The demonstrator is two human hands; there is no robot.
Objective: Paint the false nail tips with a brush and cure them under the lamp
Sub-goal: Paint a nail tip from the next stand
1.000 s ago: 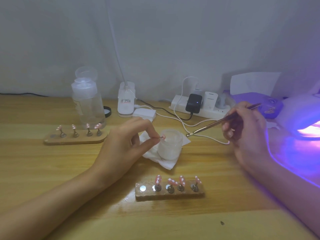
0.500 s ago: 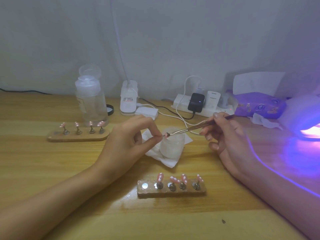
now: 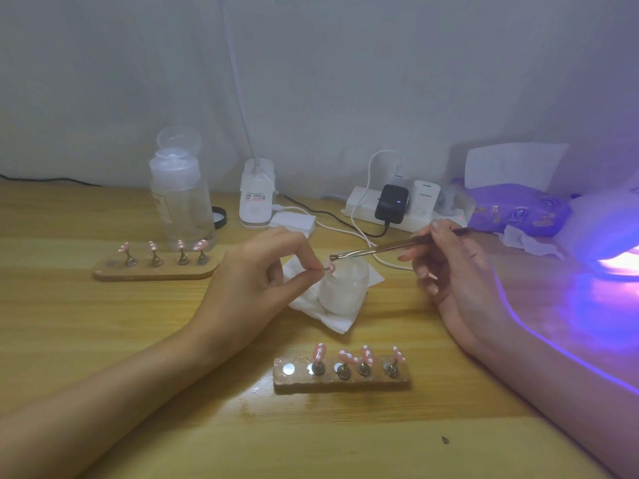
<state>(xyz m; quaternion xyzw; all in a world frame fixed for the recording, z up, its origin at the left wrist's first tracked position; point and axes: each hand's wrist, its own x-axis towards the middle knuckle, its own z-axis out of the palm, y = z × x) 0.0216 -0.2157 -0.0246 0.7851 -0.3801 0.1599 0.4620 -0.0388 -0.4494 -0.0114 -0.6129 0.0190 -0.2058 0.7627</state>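
Head view is showing the left hand (image 3: 256, 281) pinching a small pink nail tip (image 3: 331, 269) between thumb and forefinger, holding it above a frosted jar (image 3: 342, 288) on the desk (image 3: 103, 340). The right hand (image 3: 460, 274) is gripping a thin brush (image 3: 380, 249) like a pen, its bristle end hovering just beside the nail tip; whether it is touching is too fine to tell. Painting well here is probably calling for a braced wrist, light short strokes and a pinch away from wet paint. Four dotted tips (image 3: 366, 354) are standing on the near holder (image 3: 345, 385), and the lamp (image 3: 605, 233) is glowing at the right, well apart.
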